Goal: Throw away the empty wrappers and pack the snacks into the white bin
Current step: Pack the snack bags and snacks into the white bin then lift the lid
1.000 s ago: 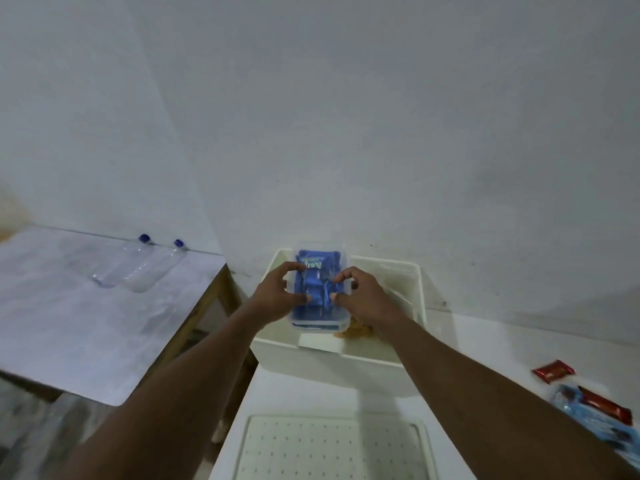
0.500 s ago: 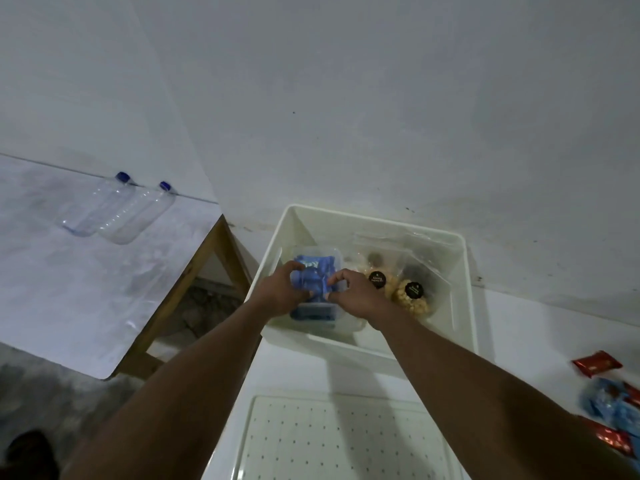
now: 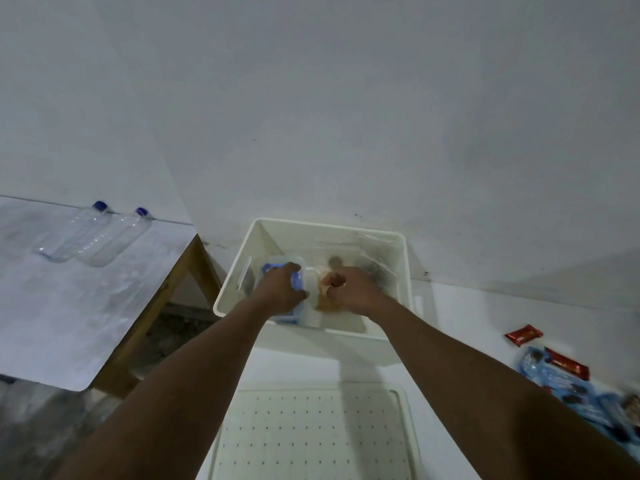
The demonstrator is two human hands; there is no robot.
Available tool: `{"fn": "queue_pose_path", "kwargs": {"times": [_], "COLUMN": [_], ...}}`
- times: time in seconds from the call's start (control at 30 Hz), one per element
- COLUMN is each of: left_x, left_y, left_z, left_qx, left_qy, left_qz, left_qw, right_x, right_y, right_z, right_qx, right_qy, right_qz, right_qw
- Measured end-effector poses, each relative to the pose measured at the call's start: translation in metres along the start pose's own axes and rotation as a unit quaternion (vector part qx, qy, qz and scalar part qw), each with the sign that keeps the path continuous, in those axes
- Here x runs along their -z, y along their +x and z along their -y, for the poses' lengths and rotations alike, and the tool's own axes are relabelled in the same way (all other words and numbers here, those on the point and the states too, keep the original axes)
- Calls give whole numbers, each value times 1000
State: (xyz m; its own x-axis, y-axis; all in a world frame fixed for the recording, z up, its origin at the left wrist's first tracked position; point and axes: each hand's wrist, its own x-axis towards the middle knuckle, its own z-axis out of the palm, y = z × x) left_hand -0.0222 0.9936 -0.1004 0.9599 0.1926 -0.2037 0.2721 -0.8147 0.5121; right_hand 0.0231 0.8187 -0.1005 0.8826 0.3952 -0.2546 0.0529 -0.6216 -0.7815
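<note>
The white bin stands against the wall on the white table. Inside it at the left sits a clear plastic box of blue packets, and my left hand grips it from above. My right hand is a little to the right of the box, fingers curled into a fist with nothing visible in it. Under and behind that hand lie clear packs of brownish cookies, blurred. More snacks lie on the table at the right: a red bar, another red bar and blue packets.
A white perforated tray lies on the table in front of the bin, between my forearms. To the left stands a lower table with wooden legs, carrying two empty clear bottles with blue caps. The wall is right behind the bin.
The box of blue packets has gone down into the bin's left side. My right hand has let go of it and moved right; my left hand still holds it.
</note>
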Motion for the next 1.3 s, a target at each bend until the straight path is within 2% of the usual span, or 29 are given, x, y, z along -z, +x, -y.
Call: {"fn": "queue_pose_path", "kwargs": {"times": [0.13, 0.3, 0.43, 0.5, 0.63, 0.7, 0.8, 0.93, 1.07, 1.2, 1.3], "left_x": [-29, -83, -136, -165, -226, -269, -328, -387, -416, -442, -456], "left_y": [-14, -44, -69, -79, -90, -93, -98, -100, -81, -70, -77], "left_z": [-57, -148, -206, -230, -258, -272, -285, -301, -320, -320, -318], "left_qx": [-55, -194, -257, -264, -263, -274, -274, -281, -266, -273, -259], "left_qy": [-47, -80, -89, -64, 66, 141, 183, 222, 263, 265, 246], "left_qz": [-45, -109, -99, -58, 96, 156, 221, 226, 208, 211, 173], "left_qw": [996, 972, 957, 961, 958, 938, 918, 906, 904, 900, 918], "right_x": [52, 119, 163, 182, 212, 229, 249, 268, 264, 247, 242], "right_y": [-47, -109, -165, -194, -247, -266, -279, -269, -241, -234, -235], "right_z": [-24, -98, -178, -218, -298, -347, -404, -449, -488, -516, -519], "right_qx": [17, -21, -88, -115, -195, -225, -212, -143, -90, -70, -41], "right_qy": [7, -7, -51, -70, -129, -181, -270, -327, -355, -383, -356], "right_qz": [-95, -211, -237, -247, -230, -184, -94, -6, 34, 3, -64], "right_qw": [995, 977, 966, 960, 945, 940, 935, 934, 930, 921, 932]}}
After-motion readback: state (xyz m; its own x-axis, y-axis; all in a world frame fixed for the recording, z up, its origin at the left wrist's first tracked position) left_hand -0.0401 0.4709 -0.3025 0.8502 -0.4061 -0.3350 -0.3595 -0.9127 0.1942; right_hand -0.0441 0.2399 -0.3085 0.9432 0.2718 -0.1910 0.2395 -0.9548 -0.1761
